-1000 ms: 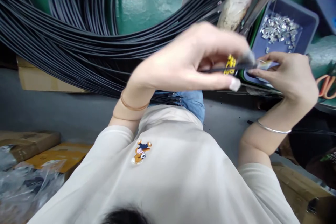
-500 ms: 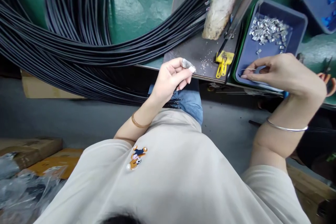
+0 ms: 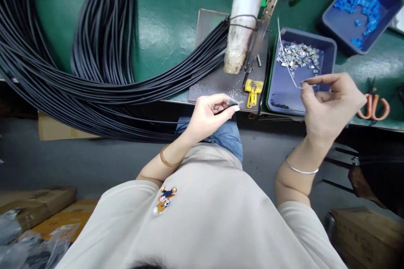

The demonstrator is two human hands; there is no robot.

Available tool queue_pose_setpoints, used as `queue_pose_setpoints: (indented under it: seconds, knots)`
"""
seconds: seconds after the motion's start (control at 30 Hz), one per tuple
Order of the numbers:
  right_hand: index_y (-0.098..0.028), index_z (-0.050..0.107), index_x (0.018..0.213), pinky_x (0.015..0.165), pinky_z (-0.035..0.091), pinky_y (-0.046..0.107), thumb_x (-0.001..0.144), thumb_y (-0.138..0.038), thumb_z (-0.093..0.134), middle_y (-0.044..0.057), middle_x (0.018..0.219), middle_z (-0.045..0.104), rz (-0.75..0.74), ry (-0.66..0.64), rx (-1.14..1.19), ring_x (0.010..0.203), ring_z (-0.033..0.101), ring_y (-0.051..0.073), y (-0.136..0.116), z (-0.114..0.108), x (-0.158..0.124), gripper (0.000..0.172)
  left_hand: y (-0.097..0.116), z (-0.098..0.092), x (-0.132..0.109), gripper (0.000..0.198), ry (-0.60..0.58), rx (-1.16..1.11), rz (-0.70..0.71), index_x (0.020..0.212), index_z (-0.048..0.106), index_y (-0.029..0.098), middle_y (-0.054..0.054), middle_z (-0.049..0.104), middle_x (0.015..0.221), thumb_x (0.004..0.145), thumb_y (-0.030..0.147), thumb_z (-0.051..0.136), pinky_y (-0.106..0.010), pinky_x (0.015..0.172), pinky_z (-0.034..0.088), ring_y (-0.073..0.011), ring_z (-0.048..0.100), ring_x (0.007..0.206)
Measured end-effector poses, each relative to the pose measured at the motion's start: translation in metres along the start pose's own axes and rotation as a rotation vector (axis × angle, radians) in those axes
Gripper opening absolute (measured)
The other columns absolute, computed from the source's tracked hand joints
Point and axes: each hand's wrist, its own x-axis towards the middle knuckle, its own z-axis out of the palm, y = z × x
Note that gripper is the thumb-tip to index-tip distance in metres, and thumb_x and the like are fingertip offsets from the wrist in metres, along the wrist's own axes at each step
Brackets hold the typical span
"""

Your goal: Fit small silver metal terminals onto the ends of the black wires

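My left hand [image 3: 210, 113] is closed in a pinch just off the table's front edge. Between its thumb and fingers is the end of a black cable [image 3: 224, 109] with a pale tip; white wrapping covers the fingertips. At the right, my right hand [image 3: 331, 103] is raised by the right side of a blue-grey bin [image 3: 285, 94], thumb and index finger pinched together. A thin whitish wire [image 3: 289, 73] runs down to that pinch from above the bin. Small silver metal pieces [image 3: 298, 55] lie in the bin, with dark bits [image 3: 279, 105] in its near left corner.
Long bundles of black cable [image 3: 126, 92] spread across the left. A wrapped white post [image 3: 241, 29] rises over a grey board [image 3: 210, 86] with a yellow tool [image 3: 253, 92]. Orange-handled scissors [image 3: 373, 107] and a bin of blue parts [image 3: 339, 33] are at the right.
My right hand has lifted out of the bin's near left corner, with the thin wire now stretched to it. A black cable end now shows in my left fingers. The whole view has shifted.
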Motion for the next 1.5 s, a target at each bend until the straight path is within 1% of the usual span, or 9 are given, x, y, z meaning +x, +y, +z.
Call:
queue_pose_setpoints:
  seconds: [0.07, 0.13, 0.2, 0.33, 0.47, 0.77, 1.07, 1.37, 1.5]
  knots:
    - [-0.015, 0.074, 0.088, 0.044, 0.022, 0.024, 0.078, -0.015, 0.068, 0.006, 0.087, 0.074, 0.059, 0.036, 0.111, 0.043, 0.036, 0.0, -0.007, 0.003, -0.008, 0.012, 0.009, 0.0, -0.003, 0.009, -0.142, 0.163, 0.136, 0.083, 0.075, 0.012, -0.007, 0.076, 0.081, 0.082, 0.019, 0.07, -0.02, 0.068, 0.052, -0.0106, 0.067, 0.07]
    - [-0.015, 0.074, 0.088, 0.045, 0.027, 0.023, 0.078, -0.015, 0.068, 0.006, 0.088, 0.074, 0.116, 0.058, 0.245, 0.048, 0.045, 0.002, -0.013, 0.005, -0.015, 0.012, 0.017, 0.0, -0.005, 0.012, -0.427, 0.198, 0.212, 0.086, 0.077, 0.012, -0.008, 0.078, 0.081, 0.085, 0.017, 0.066, -0.019, 0.07, 0.052, -0.0112, 0.07, 0.071]
    - [-0.017, 0.075, 0.085, 0.047, 0.032, 0.021, 0.077, -0.013, 0.069, 0.005, 0.085, 0.072, 0.148, 0.044, 0.392, 0.056, 0.053, 0.004, -0.019, 0.007, -0.022, 0.011, 0.02, 0.0, -0.005, 0.013, -0.578, 0.103, 0.106, 0.086, 0.075, 0.011, -0.005, 0.074, 0.069, 0.087, 0.019, 0.065, -0.017, 0.057, 0.047, -0.0075, 0.063, 0.056]
    - [-0.021, 0.074, 0.082, 0.045, 0.034, 0.019, 0.076, -0.016, 0.072, 0.001, 0.082, 0.069, 0.168, -0.101, 0.575, 0.062, 0.056, 0.006, -0.033, 0.013, -0.041, 0.008, 0.005, 0.003, -0.002, 0.022, -0.239, -0.207, -0.286, 0.086, 0.066, 0.012, 0.001, 0.064, 0.057, 0.086, 0.034, 0.068, -0.017, 0.037, 0.023, -0.0004, 0.033, 0.036]
    - [-0.023, 0.074, 0.087, 0.041, 0.026, 0.021, 0.081, -0.021, 0.07, -0.001, 0.087, 0.069, 0.199, -0.221, 0.558, 0.05, 0.043, 0.002, -0.047, 0.026, -0.058, 0.008, -0.011, 0.005, 0.0, 0.028, -0.085, -0.252, -0.319, 0.087, 0.06, 0.014, 0.001, 0.063, 0.06, 0.084, 0.039, 0.071, -0.016, 0.037, 0.021, 0.0, 0.033, 0.038]
    - [-0.023, 0.075, 0.089, 0.051, 0.04, 0.023, 0.087, -0.027, 0.067, 0.001, 0.088, 0.076, 0.135, -0.08, 0.48, 0.062, 0.06, 0.008, -0.063, 0.048, -0.069, 0.009, -0.009, 0.003, 0.0, 0.026, -0.072, -0.226, -0.272, 0.083, 0.056, 0.015, 0.002, 0.064, 0.061, 0.085, 0.036, 0.071, -0.014, 0.037, 0.027, 0.0, 0.037, 0.038]
    - [-0.024, 0.074, 0.089, 0.041, 0.031, 0.025, 0.087, -0.028, 0.065, 0.002, 0.098, 0.078, 0.029, -0.107, 0.384, 0.042, 0.036, 0.004, -0.063, 0.048, -0.077, 0.01, -0.008, 0.003, 0.001, 0.036, -0.058, -0.214, -0.277, 0.084, 0.057, 0.014, 0.002, 0.064, 0.06, 0.078, 0.045, 0.076, -0.016, 0.039, 0.029, -0.0004, 0.04, 0.039]
    - [-0.028, 0.073, 0.097, 0.058, 0.053, 0.022, 0.08, -0.01, 0.07, -0.004, 0.091, 0.079, -0.259, -0.131, 0.415, 0.064, 0.07, 0.009, -0.063, 0.048, -0.084, 0.025, -0.008, 0.005, 0.0, 0.034, -0.026, -0.214, -0.217, 0.077, 0.051, 0.017, 0.003, 0.061, 0.059, 0.08, 0.041, 0.074, -0.017, 0.052, 0.043, -0.0055, 0.056, 0.052]
    - [-0.027, 0.073, 0.09, 0.06, 0.056, 0.026, 0.084, -0.017, 0.068, -0.002, 0.083, 0.077, -0.105, 0.087, 0.446, 0.073, 0.073, 0.014, -0.061, 0.044, -0.08, 0.012, -0.007, 0.007, -0.004, 0.022, 0.05, 0.081, -0.028, 0.081, 0.056, 0.016, -0.001, 0.066, 0.069, 0.089, 0.034, 0.065, -0.02, 0.06, 0.046, -0.0084, 0.06, 0.061]
